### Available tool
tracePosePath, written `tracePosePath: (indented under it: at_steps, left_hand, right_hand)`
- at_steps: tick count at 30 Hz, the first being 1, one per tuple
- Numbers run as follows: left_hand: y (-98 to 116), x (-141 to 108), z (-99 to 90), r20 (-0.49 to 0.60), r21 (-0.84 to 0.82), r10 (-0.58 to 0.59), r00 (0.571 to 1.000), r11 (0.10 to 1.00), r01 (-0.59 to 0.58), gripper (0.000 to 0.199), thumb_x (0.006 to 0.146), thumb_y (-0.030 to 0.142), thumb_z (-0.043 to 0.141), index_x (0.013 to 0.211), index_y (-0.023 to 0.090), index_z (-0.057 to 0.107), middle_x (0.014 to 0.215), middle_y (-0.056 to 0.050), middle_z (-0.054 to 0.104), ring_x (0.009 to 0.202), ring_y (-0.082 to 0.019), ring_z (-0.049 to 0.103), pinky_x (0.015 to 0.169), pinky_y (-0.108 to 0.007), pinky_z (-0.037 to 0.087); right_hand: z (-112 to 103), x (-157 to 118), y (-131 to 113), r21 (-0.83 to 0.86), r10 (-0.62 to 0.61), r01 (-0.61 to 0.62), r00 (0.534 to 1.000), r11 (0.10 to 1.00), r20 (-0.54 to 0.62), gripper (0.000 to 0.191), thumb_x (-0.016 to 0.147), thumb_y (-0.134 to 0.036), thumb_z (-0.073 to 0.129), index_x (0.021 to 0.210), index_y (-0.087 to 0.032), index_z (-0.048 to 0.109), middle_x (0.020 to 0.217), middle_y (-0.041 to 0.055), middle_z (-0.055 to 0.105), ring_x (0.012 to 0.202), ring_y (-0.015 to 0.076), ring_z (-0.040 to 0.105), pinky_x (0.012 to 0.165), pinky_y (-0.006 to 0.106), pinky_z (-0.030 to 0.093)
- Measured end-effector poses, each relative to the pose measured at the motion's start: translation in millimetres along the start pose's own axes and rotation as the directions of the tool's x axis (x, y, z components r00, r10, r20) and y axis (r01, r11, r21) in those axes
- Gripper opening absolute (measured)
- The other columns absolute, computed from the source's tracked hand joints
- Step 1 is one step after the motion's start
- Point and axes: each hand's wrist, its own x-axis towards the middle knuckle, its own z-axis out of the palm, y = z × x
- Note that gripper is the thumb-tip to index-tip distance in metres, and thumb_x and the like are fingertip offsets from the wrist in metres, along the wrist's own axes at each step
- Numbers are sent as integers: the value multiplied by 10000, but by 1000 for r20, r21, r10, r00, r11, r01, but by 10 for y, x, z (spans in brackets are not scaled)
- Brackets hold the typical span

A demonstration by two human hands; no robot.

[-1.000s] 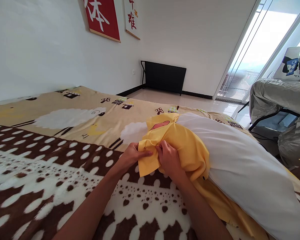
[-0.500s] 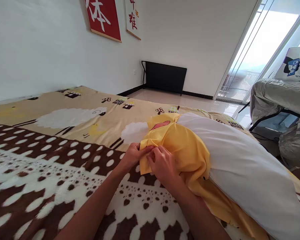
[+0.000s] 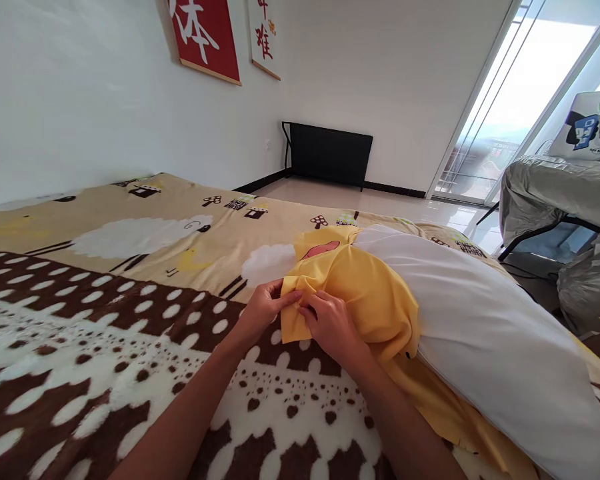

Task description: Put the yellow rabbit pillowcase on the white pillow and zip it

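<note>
A yellow pillowcase [image 3: 375,280] with a pink printed patch is bunched over the near left end of a white pillow [image 3: 485,327]. My left hand [image 3: 267,308] pinches the left edge of the yellow cloth between thumb and fingers. Close beside it, my right hand [image 3: 333,325] is closed on a fold of the same cloth, its fingertips partly hidden in the fabric. Part of the pillowcase also lies under the pillow's near side. Most of the white pillow is uncovered.
Beneath everything lies a patterned blanket [image 3: 145,300] in beige, brown and white. Beyond it, a black folded panel [image 3: 330,155] leans by the wall. At right, a grey-covered piece of furniture [image 3: 560,193] bears a printed bag [image 3: 583,127]. A glass door [image 3: 510,100] stands behind.
My two hands have drawn slightly apart along the cloth edge, the right one shifting a little to the right. The pillow has stayed in place.
</note>
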Motion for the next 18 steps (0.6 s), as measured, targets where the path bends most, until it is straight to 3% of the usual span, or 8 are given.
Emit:
tracePosePath:
  at_steps: [6, 11, 14, 18]
  left_hand:
    - [-24, 1, 35, 26, 32, -9, 1000, 999, 8, 443, 609, 377, 785, 957, 119, 695, 829, -65, 692, 756, -208, 607, 633, -250, 487]
    - [-19, -17, 45, 39, 29, -12, 999, 1000, 11, 433, 605, 364, 792, 945, 112, 703, 848, -71, 697, 785, -209, 614, 664, -250, 495]
    - [-25, -20, 49, 61, -36, -41, 997, 998, 43, 405, 629, 342, 790, 959, 127, 697, 877, -71, 699, 801, -199, 618, 680, -245, 504]
    - [-47, -7, 54, 68, -145, -64, 996, 987, 74, 326, 625, 304, 803, 882, 130, 705, 881, -70, 701, 777, -183, 624, 681, -241, 512]
  right_hand:
    - [-7, 5, -24, -38, 37, -35, 997, 999, 63, 109, 906, -208, 472, 882, -163, 568, 920, 72, 643, 777, 188, 599, 624, 281, 391]
    - [-3, 6, -36, 99, 101, -100, 995, 990, -6, 161, 922, -237, 439, 844, -172, 565, 880, 60, 638, 783, 178, 595, 665, 276, 411]
    - [-29, 9, -14, 169, 193, -183, 980, 968, -42, 157, 891, -262, 499, 787, -181, 584, 824, 42, 646, 775, 178, 597, 696, 280, 414]
    - [-35, 17, -1, 208, 238, -233, 971, 950, 2, 119, 827, -258, 587, 735, -184, 600, 788, 30, 657, 755, 176, 599, 686, 275, 406]
